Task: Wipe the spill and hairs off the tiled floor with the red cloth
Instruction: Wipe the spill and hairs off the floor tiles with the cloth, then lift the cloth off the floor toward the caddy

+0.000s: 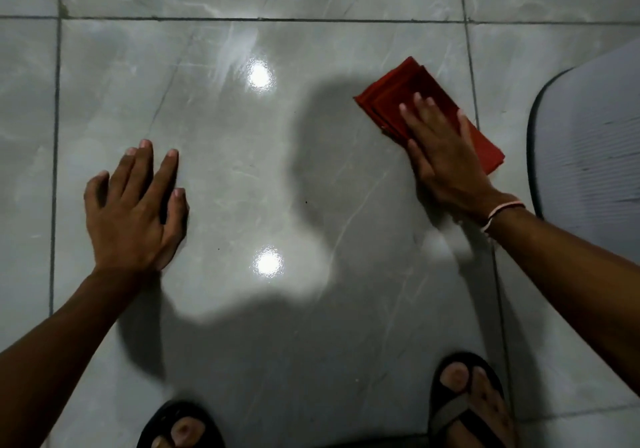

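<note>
A folded red cloth [401,96] lies flat on the grey marbled tiled floor [242,177] at the upper right. My right hand [443,156] presses down on it, fingers spread over its near half. My left hand [135,212] rests palm-down on the bare tile at the left, fingers apart, holding nothing. A few tiny dark specks [306,201] dot the tile between the hands. No spill or hairs stand out in the glare.
A grey ribbed mat with a dark rim [588,142] lies at the right edge, close to the cloth. My two feet in black sandals [464,409] stand at the bottom. Two bright light reflections [259,75] and my shadow cover the middle tile.
</note>
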A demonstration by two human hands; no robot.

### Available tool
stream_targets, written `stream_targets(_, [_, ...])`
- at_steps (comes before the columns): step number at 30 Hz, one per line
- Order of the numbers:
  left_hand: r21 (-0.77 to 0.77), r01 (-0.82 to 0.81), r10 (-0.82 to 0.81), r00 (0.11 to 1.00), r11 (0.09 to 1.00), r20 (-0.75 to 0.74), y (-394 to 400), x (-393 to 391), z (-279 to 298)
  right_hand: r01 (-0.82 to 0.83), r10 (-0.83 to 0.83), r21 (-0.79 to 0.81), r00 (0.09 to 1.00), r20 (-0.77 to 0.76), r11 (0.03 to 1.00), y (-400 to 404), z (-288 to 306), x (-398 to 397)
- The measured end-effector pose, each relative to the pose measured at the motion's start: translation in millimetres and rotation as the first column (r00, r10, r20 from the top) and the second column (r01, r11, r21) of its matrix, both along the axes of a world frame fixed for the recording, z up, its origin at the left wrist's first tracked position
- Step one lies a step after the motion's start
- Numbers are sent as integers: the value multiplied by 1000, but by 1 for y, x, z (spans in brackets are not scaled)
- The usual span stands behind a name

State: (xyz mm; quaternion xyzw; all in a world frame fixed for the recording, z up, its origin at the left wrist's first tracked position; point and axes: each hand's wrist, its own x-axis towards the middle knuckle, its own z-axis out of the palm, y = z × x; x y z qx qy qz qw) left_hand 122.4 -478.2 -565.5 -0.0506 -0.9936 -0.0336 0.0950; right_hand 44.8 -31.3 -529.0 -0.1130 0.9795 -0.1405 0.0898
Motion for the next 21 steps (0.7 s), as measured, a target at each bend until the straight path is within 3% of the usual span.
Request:
stream_targets(4, [18, -20, 19, 999, 1000, 41, 2, 0, 3, 89, -88, -87, 996, 11, 992, -15, 0, 16])
stream_targets(10, [-32, -38, 42, 991, 999, 131, 6, 0, 14, 85, -90, -89, 995, -53, 992, -46, 7, 80])
stream_targets(13, [-51, -78, 89, 954, 996, 288, 16, 2, 32, 45, -49, -84, 997, -55, 995, -63, 20, 106])
stream_targets(15, [-38, -81, 89, 914, 996, 397, 30, 8, 57, 134, -128, -185, 991, 45, 974, -69, 43, 102])
stream_targets(17, [-38, -41, 53, 911, 998, 410, 52, 19, 91, 384, -348, -357, 923, 161, 851, -74, 75, 94])
stream_targets(19, [-31, 10, 3, 916, 999, 400, 84, 27, 133, 633, -581, -465, 768, 270, 620, -74, 118, 87])
stream_targets(21, [2, 48, -45, 914, 999, 402, 123, 28, 179, 766, -686, -496, 616, 387, 409, -65, 169, 86])
